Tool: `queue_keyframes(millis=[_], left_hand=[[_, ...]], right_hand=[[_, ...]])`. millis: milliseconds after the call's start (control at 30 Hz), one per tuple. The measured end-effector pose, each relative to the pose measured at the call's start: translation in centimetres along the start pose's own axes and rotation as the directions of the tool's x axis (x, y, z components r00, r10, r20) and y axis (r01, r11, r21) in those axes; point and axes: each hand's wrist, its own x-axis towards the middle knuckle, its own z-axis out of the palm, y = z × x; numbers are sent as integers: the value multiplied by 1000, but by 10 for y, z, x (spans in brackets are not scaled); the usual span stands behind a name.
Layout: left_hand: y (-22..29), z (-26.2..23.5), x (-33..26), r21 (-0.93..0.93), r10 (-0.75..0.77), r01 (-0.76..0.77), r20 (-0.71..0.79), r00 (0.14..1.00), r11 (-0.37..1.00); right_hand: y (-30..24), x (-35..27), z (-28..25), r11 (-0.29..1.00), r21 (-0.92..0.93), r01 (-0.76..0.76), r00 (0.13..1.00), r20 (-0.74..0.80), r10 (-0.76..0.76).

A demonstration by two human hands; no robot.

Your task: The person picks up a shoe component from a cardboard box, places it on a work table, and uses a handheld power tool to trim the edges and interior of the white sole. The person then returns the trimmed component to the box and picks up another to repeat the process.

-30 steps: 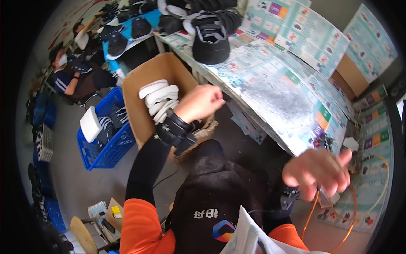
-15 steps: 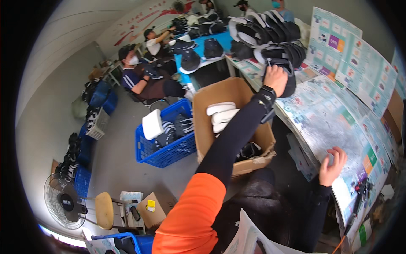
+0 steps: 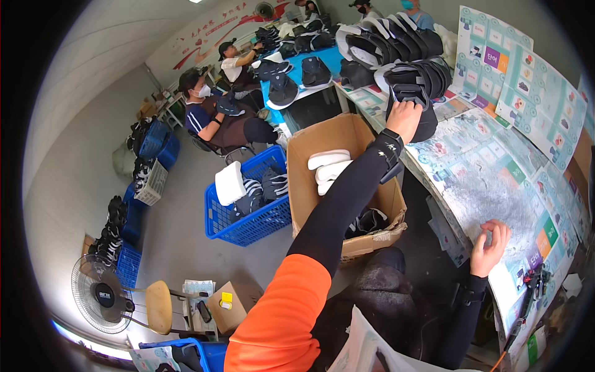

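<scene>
Workshop with grey floor (image 3: 180, 248), long table (image 3: 496, 186) under printed sheets. Left hand (image 3: 404, 119) stretched far out, fingers curled around a black shoe (image 3: 416, 102) in the row on the table. Right hand (image 3: 491, 248) resting loosely spread on the table edge, empty. Cardboard box (image 3: 347, 186) with white soles (image 3: 328, 167) below; blue crate (image 3: 248, 217) beside.

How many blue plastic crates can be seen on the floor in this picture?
4, perhaps more. One large blue crate stands beside the cardboard box. Two crates are near the seated person, and another stands by the fan. Others may be hidden.
</scene>
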Motion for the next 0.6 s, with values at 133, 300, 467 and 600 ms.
queue_keyframes(millis=[133, 300, 467, 600], left_hand=[[1, 3, -2, 34, -1, 1, -9, 1000, 999], [10, 8, 18, -29, 20, -16, 117, 993, 999], [-8, -93, 46, 39, 54, -62, 169, 984, 997], [4, -218, 66, -88, 140, -122, 244, 960, 989]], right_hand=[[1, 1, 1, 1000, 13, -1, 1000, 3, 1], [7, -1, -10, 1000, -1, -22, 1000, -21, 22], [11, -1, 8, 998, 53, -18, 999, -45, 20], [7, -2, -6, 998, 45, -48, 993, -108, 53]])
